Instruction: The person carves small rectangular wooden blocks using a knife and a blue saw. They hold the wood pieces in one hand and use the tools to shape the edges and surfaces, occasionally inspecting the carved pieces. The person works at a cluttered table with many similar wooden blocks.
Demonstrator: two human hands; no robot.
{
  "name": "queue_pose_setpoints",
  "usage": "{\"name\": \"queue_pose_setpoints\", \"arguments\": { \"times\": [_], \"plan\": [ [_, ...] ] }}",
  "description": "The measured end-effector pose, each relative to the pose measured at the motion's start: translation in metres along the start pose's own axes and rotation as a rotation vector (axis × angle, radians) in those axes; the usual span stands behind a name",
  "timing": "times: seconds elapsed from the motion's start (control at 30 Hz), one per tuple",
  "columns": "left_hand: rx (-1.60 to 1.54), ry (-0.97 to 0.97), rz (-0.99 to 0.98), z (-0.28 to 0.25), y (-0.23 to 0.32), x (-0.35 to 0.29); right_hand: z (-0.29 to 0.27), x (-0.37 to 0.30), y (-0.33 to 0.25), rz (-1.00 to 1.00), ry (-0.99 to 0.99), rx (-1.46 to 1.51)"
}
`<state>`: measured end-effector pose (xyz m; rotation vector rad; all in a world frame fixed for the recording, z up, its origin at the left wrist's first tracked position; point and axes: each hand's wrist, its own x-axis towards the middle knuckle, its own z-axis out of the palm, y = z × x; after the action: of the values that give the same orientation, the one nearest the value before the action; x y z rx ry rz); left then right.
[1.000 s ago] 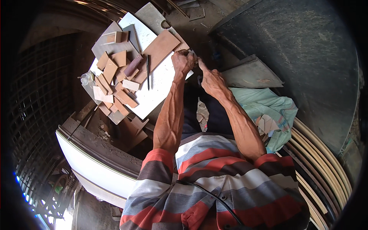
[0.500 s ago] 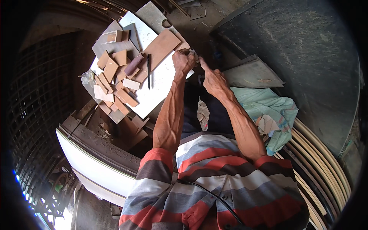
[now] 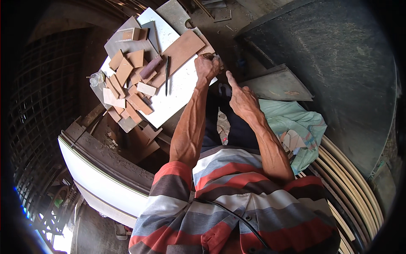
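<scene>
Both hands have drifted apart since before. Now the left hand [image 3: 207, 65] is curled shut on something small, too tiny to tell, at the right edge of the white board [image 3: 177, 91] in the upper middle. Just below, the right hand [image 3: 242, 99] points one finger, holding nothing. Brown tile pieces [image 3: 131, 84] crowd the board's left side.

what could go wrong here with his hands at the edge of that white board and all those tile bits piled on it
The left hand is closed at the edge of the white board, so pressing there could tip it. The loose brown tile pieces and the dark pen-like tool lie unsecured and might slide off. The right hand hovers beside the board's corner with a finger out, which could catch a sharp tile edge.
</scene>
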<state>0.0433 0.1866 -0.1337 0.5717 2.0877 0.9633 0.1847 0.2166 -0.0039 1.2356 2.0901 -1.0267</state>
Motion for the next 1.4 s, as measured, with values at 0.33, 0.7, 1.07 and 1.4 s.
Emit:
{"name": "queue_pose_setpoints", "arguments": {
  "times": [0.33,0.7,1.07,1.4],
  "plan": [
    [0.029,-0.014,-0.007,0.005,-0.001,0.003,-0.001,0.015,-0.003,0.016,0.024,0.009],
    [0.092,0.000,0.066,0.005,0.004,0.002,0.011,0.040,0.002,-0.006,0.063,0.080],
    [0.012,0.002,0.049,0.002,0.005,0.002,0.017,0.020,0.002,-0.017,0.069,0.019],
    [0.104,0.093,0.206,0.005,-0.017,0.007,0.012,0.011,-0.004,-0.011,0.053,0.002]
  ]
}}
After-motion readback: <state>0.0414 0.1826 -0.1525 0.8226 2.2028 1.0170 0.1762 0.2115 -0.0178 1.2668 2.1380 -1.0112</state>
